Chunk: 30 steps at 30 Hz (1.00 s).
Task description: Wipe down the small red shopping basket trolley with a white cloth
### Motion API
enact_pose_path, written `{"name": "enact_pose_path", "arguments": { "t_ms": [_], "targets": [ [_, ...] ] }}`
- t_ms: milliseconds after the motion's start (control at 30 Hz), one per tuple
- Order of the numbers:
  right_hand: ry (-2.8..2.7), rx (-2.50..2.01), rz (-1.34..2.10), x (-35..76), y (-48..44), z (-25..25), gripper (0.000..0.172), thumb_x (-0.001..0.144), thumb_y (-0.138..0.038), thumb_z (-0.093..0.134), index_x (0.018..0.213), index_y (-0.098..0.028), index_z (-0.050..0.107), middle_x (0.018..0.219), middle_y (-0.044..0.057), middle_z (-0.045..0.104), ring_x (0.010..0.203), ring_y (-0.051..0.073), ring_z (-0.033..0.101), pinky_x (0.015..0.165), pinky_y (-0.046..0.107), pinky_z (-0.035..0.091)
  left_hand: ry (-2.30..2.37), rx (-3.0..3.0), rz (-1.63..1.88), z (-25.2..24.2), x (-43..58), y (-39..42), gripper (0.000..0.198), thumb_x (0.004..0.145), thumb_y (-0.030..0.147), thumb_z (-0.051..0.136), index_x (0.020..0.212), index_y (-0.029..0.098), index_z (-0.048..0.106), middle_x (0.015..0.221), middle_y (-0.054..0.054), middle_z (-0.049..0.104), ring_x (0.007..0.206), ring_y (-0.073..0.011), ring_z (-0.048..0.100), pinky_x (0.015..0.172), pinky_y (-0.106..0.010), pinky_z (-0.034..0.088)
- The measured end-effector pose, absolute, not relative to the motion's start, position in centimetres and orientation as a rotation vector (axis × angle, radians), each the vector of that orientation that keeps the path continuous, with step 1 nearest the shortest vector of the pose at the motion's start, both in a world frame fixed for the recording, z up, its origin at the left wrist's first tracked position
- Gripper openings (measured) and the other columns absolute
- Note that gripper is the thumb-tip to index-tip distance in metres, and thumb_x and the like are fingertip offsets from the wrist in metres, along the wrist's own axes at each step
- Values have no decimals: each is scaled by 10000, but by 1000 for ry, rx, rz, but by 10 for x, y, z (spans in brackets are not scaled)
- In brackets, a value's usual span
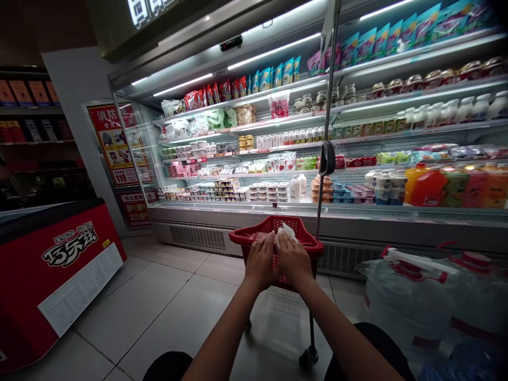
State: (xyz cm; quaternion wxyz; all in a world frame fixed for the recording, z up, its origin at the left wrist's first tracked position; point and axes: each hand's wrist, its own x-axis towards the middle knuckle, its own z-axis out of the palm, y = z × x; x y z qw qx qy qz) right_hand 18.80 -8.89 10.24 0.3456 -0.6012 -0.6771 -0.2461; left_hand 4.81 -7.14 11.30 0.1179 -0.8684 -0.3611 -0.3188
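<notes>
A red plastic shopping basket (313, 244) on wheels stands in front of me, its near rim under both my hands. My left hand (262, 259) lies on the rim with its fingers together and curled over it. Close beside it, my right hand (294, 259) rests on the same rim, fingers closed over a crumpled white tissue (289, 229) that sticks out past the fingertips. Most of the basket's inside is hidden behind my hands. A caster wheel (308, 357) shows below it on the tiled floor.
An open refrigerated case (222, 217) with shelves of dairy, bagged goods and juice bottles (426, 185) spans ahead. A vertical bar (330, 106) stands before it. A red chest freezer (75, 264) is at left, large wrapped water bottles (413, 296) at right.
</notes>
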Motion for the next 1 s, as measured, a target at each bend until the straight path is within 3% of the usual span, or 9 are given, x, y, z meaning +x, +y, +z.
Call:
{"name": "enact_pose_path", "arguments": {
  "t_ms": [100, 200, 400, 600, 833, 1000],
  "targets": [
    [-1786, -1460, -565, 186, -81, 103, 525, 1016, -201, 384, 1525, -137, 493, 1514, 183, 541, 1403, 318, 519, 1142, 527, 418, -1017, -2534, -976, 118, 40, -59, 951, 816, 218, 566, 1652, 192, 114, 1628, -119, 417, 1483, -289, 402, 1267, -538, 196],
    [-1871, -1420, -484, 168, -77, 108, 524, 1014, -184, 383, 1523, -130, 495, 1529, 175, 522, 1430, 303, 490, 1182, 539, 368, -1160, -2438, -978, 114, 34, -46, 901, 834, 201, 554, 1639, 143, 153, 1644, -169, 370, 1531, -324, 322, 1266, -580, 173],
    [-2002, -1294, -492, 161, -86, 114, 469, 1064, -229, 358, 1490, -143, 533, 1528, 122, 542, 1431, 259, 489, 1198, 476, 368, -1234, -2440, -959, 111, 10, -40, 934, 810, 176, 565, 1638, 142, 134, 1464, -155, 580, 1375, -295, 526, 1199, -516, 353],
    [-1869, -1371, -543, 230, -100, 98, 473, 1080, -278, 332, 1496, -183, 536, 1476, 109, 601, 1369, 259, 551, 1182, 469, 384, -1210, -2354, -944, 109, -5, -51, 769, 766, 118, 573, 1515, 173, 407, 1469, -131, 564, 1429, -326, 452, 1238, -522, 300],
    [-1843, -1482, -439, 203, -73, 114, 463, 1073, -274, 324, 1415, -141, 606, 1413, 141, 648, 1346, 258, 572, 1157, 467, 415, -1247, -2371, -919, 108, 26, -64, 761, 725, 164, 617, 1467, 112, 459, 1386, -184, 605, 1312, -370, 521, 1198, -538, 325],
    [-1899, -1396, -447, 166, -75, 119, 454, 1051, -214, 368, 1448, -144, 578, 1469, 140, 601, 1390, 257, 534, 1179, 479, 389, -1195, -2432, -845, 116, 33, -66, 617, 791, 195, 591, 1402, 139, 524, 1339, -185, 645, 1237, -356, 577, 1138, -530, 366]
  ]
}}
